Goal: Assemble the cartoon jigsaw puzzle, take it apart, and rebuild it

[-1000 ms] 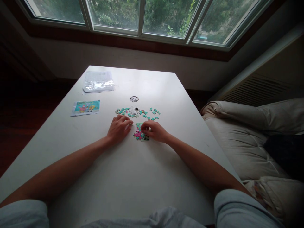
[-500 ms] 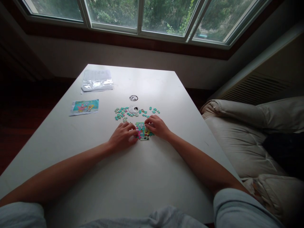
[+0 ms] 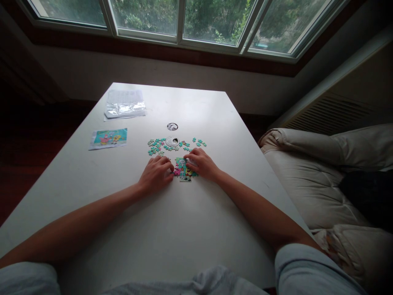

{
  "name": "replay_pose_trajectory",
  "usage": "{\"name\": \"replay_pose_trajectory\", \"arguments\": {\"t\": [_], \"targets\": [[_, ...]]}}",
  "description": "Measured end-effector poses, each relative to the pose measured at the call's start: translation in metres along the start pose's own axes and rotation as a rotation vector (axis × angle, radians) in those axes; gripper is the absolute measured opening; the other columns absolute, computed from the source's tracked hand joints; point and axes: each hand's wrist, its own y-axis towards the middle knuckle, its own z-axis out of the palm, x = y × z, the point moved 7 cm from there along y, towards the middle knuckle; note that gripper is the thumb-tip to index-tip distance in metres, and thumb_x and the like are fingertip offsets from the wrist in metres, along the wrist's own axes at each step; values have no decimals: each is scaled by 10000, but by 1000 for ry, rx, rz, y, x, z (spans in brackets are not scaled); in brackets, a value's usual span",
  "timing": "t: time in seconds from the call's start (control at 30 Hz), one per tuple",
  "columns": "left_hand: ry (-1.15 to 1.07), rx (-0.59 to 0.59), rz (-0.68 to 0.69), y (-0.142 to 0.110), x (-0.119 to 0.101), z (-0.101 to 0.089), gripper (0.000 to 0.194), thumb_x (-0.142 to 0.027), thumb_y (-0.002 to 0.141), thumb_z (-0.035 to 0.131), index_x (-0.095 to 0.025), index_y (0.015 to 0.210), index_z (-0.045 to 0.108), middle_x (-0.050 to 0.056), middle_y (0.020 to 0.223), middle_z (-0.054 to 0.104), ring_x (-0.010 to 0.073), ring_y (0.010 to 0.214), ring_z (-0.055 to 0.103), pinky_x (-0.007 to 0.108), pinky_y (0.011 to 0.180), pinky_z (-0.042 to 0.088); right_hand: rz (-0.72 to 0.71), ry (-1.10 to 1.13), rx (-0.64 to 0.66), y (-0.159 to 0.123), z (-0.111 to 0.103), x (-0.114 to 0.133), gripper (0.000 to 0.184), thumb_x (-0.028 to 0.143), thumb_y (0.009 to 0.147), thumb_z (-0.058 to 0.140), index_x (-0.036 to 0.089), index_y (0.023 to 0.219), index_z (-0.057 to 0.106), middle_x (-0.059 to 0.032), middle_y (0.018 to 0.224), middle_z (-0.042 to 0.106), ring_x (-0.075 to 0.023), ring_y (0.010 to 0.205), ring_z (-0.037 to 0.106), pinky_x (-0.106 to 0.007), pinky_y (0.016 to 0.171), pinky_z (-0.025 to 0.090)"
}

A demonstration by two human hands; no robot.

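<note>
A partly joined jigsaw puzzle [image 3: 183, 168] with cartoon figures in teal, pink and yellow lies flat on the white table [image 3: 172, 229]. On its left edge, by the pink pieces, my left hand [image 3: 156, 174] grips with curled fingers, thumb low. My right hand [image 3: 202, 164] holds the upper right part, index finger and thumb bent over it and covering some pieces. Loose jigsaw pieces [image 3: 156, 145], mostly teal, are scattered just beyond both hands. Whether a loose piece is under either hand's fingertips is hidden.
A round silvery disc [image 3: 172, 141] sits among the loose pieces, with a dark round opening [image 3: 172, 126] beyond it. To the left lie a picture sheet [image 3: 109, 138] and a clear plastic packet [image 3: 125, 104]. A pale sofa [image 3: 307, 184] stands at the right.
My left hand has come from beside the loose pieces to the puzzle's left edge. My right hand has moved from the puzzle's middle up to its upper right, uncovering the figures.
</note>
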Motion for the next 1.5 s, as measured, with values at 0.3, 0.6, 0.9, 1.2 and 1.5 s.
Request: {"name": "replay_pose_trajectory", "arguments": {"t": [0.3, 0.6, 0.9, 1.2, 1.5], "targets": [[-34, -70, -79, 5, 15, -1, 59, -270, 865, 684, -246, 918, 695, 49, 1033, 673, 257, 1023, 569, 424, 910, 438, 6, 8, 12, -1, 0, -1, 278, 299, 934, 658, 277, 1207, 706, -92, 1087, 612, -267, 1086, 530, -418, 969, 465], [-34, -60, -63, 6, 15, -1, 76, -278, 879, 665, -244, 938, 698, 51, 1028, 669, 252, 1005, 571, 413, 888, 443, 4, 3, 12, -1, -1, 1, 269, 292, 936, 656, 260, 1198, 709, -99, 1093, 617, -270, 1088, 531, -419, 963, 468], [-38, -61, -51, 10, 21, 2, 199, -199, 915, 594, -285, 1001, 751, 44, 1015, 673, 240, 997, 573, 400, 894, 438, -3, 3, 4, -1, -1, 0, 268, 304, 941, 650, 272, 1201, 704, -92, 1083, 612, -268, 1081, 527, -414, 963, 467], [59, -97, -116, 9, 20, 1, 183, -368, 933, 634, -259, 1042, 732, 66, 1046, 673, 263, 1020, 581, 411, 878, 439, 0, -3, 14, -1, -1, 1, 262, 307, 947, 645, 269, 1199, 704, -91, 1082, 614, -267, 1078, 527, -415, 964, 465], [50, -82, -129, 11, 20, 1, 161, -330, 933, 628, -279, 1022, 752, 54, 1010, 672, 244, 982, 593, 398, 852, 436, -3, -10, 6, -1, -1, 1, 261, 301, 947, 652, 260, 1200, 702, -89, 1086, 615, -260, 1088, 527, -395, 967, 460]]}}
